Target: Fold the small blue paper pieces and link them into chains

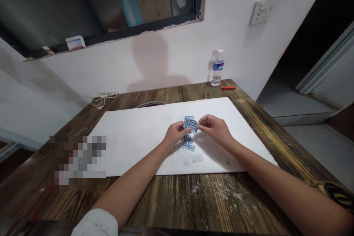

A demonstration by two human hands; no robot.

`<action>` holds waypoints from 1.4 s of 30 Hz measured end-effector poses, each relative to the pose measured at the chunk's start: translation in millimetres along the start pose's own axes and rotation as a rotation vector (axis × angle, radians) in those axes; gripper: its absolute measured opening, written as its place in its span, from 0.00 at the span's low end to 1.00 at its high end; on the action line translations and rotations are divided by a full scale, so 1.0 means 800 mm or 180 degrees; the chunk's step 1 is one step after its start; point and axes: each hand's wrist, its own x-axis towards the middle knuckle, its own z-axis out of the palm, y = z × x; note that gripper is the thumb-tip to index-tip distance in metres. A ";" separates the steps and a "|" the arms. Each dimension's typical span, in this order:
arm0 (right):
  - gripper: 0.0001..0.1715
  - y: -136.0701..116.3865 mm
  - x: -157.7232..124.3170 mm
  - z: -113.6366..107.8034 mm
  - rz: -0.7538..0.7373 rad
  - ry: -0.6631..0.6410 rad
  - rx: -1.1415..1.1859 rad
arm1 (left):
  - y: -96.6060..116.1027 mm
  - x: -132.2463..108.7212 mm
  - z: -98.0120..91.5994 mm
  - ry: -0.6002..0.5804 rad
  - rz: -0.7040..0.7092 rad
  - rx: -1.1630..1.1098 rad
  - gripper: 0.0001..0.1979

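Note:
My left hand is closed, its thumb and fingers pinching a flat blue-and-white piece with a pattern of small rectangles. My right hand is closed too, with thumb and fingertips together at the right edge of that same piece. Just below my hands, more blue-edged pieces lie loosely on a white board. Nearer to me on the board are several pale, thin flat pieces. Fingers hide part of the held piece, and its exact kind is too small to make out.
The board lies on a dark wooden table with white crumbs along its front. At the back stand a water bottle and a red stick-like item. A white cable lies at the back left. A blurred patch covers the left side.

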 end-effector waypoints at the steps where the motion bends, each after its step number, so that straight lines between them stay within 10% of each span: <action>1: 0.13 -0.002 -0.001 -0.001 -0.0108 0.0015 -0.0102 | -0.001 0.000 -0.001 -0.0031 -0.0013 0.0029 0.17; 22: 0.14 -0.010 -0.005 -0.002 -0.0278 -0.0003 -0.0337 | -0.006 -0.001 -0.006 -0.0151 0.0265 0.1056 0.15; 32: 0.02 -0.008 0.005 -0.013 -0.1034 -0.1304 -0.2893 | -0.019 0.007 -0.010 0.0430 0.0131 0.0553 0.13; 42: 0.08 -0.003 0.001 -0.008 -0.1651 -0.1455 -0.3514 | -0.009 0.005 -0.007 0.0491 0.0229 0.0797 0.11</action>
